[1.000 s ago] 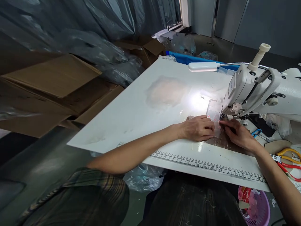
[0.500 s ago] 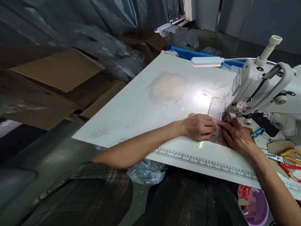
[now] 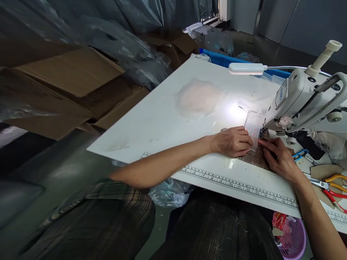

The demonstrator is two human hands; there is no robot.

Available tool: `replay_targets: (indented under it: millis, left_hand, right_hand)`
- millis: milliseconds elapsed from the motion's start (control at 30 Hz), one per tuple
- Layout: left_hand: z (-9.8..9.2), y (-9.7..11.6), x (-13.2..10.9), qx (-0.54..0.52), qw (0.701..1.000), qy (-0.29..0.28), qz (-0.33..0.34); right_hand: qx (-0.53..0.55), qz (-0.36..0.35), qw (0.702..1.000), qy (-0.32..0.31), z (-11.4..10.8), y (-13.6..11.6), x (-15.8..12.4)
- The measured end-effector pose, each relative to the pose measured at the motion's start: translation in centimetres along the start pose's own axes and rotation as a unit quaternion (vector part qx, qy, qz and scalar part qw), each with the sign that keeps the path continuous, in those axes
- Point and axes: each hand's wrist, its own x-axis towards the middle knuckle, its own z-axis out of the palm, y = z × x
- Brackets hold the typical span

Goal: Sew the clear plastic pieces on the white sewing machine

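A small translucent sheet with pinkish-red dots (image 3: 252, 133) lies beside the needle and presser foot of a white sewing machine (image 3: 283, 97). My left hand (image 3: 233, 142) has its fingers bent together over the sheet's left edge, gripping it against the table; its fingertips are partly hidden. My right hand (image 3: 280, 157) rests on the other side, just in front of the presser foot. Its index finger stretches to the sheet's right edge while the other fingers bend down, apart from it. Nothing shows between those fingers.
A lamp (image 3: 247, 68) lights the white table (image 3: 162, 126), which has a printed ruler (image 3: 217, 178) along its front. Blue thread snips (image 3: 300, 154), yellow-handled scissors (image 3: 322, 182) and red-handled pliers (image 3: 332, 198) lie right. Cardboard boxes (image 3: 70, 72) stand left; a purple basket (image 3: 296, 238) sits below.
The camera view has shifted slightly, so the machine and table appear further right. Both hands stay at the sheet by the needle, with little visible change in their grip.
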Motion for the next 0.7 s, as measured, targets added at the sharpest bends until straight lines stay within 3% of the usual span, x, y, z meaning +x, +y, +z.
replay_targets:
  millis: [133,300,500,700]
  left_hand:
    - [0.14,-0.13,-0.15,0.011,1.0,0.002,0.012]
    - [0.31,-0.14,-0.34,0.041,0.995,0.063,0.066]
    - [0.0,0.08,-0.27,0.032,0.999,-0.008,0.026]
    - [0.05,0.12,-0.27,0.032,0.999,-0.003,0.027]
  right_hand:
    - [-0.003,-0.017,1.0,-0.018,-0.09,-0.05,-0.01]
    - [-0.019,-0.03,0.999,-0.019,-0.02,-0.04,-0.02]
    - [-0.044,-0.02,0.998,-0.026,0.22,-0.1,-0.1]
    - [-0.076,-0.008,0.997,-0.029,0.45,-0.34,-0.12]
